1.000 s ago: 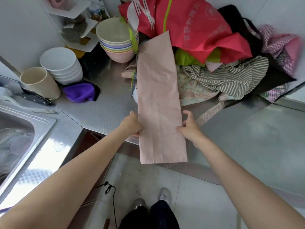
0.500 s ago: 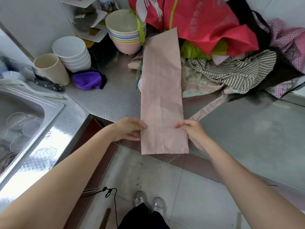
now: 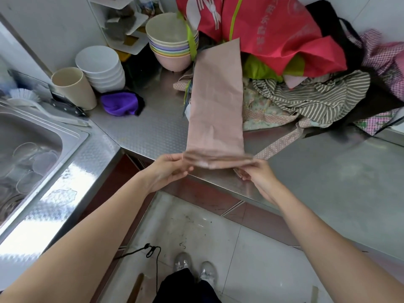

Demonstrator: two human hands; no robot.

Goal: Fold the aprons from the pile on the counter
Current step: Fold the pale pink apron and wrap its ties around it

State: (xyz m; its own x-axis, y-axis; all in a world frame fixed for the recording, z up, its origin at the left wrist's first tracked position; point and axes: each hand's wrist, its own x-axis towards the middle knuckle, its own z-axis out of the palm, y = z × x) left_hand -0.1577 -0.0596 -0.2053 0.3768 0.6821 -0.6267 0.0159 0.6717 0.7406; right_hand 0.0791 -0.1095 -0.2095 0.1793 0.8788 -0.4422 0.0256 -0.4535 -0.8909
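Item: pink apron [image 3: 216,101], already narrowed to a long strip. It lies lengthwise on the steel worktop [image 3: 328,171], running from the front edge at 6 o'clock up to 12 o'clock, where its far end rests on the pile [image 3: 306,84] of unfolded aprons.

Near end: lifted off the worktop edge and turned up, blurred with motion. The left hand [image 3: 168,171] pinches its left corner; the right hand [image 3: 258,173] pinches the right corner. Each grip is clamped on cloth, thumb above and fingers beneath.

Handling, as judged: thin woven cloth, light and limp, creased, not slippery and not fragile. It sags wherever unsupported, so both near corners are the sound places to hold; a single central grip would let the edges droop and skew the fold. The far end may snag on the pile.

Pile, at 1 to 3 o'clock of the strip: a red apron [image 3: 273,33] on top, a striped apron [image 3: 317,95] below it, checked pink cloth at the far right, and a dotted strap [image 3: 282,143] trailing toward the right hand.

At 9 to 11 o'clock: stacked bowls [image 3: 172,47], white bowls [image 3: 100,66], a cup [image 3: 73,88], a purple cloth [image 3: 120,103], and the sink [image 3: 32,138] at the far left.
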